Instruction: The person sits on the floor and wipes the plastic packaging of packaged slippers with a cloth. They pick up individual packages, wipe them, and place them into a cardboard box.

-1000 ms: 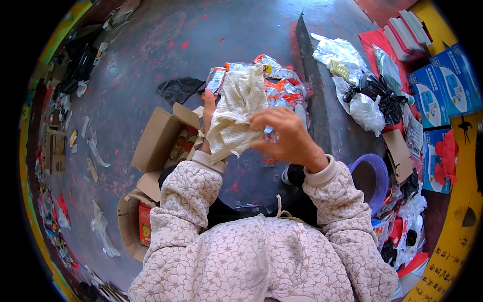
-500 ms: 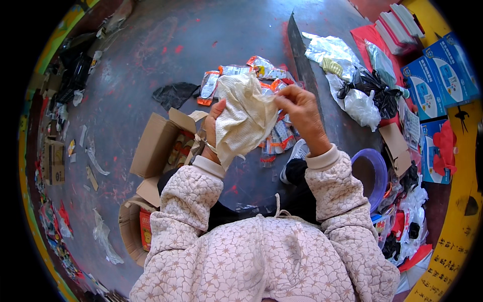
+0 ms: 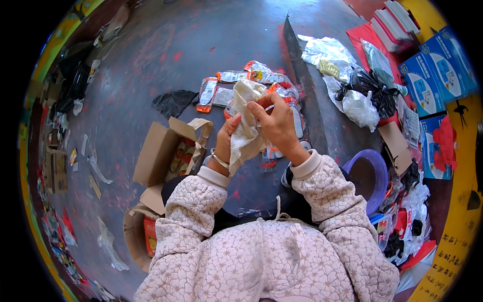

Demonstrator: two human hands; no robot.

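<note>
A cream textured cloth [image 3: 245, 143] hangs between my two hands, bunched and partly folded. My left hand [image 3: 225, 141], with a light bangle at the wrist, grips its left side with the thumb on top. From the right, my right hand [image 3: 279, 126] pinches the cloth near its upper part, the fingers bent close together. Just beyond the cloth, orange-and-clear plastic packets [image 3: 207, 94] lie spread on the dark floor. The cloth and my hands hide some of them.
Left of my knees stands an open cardboard box [image 3: 155, 151] with packets inside, and another box [image 3: 133, 234] nearer. At right is a purple basin [image 3: 381, 183]. A black plastic sheet [image 3: 173, 100], a dark raised strip [image 3: 302, 75], plastic bags [image 3: 359, 108] and blue boxes [image 3: 422, 83] lie farther out.
The cloth was spread wide and is now narrower and folded together. My right hand has moved left and in toward my left hand, which has come slightly right and lower.
</note>
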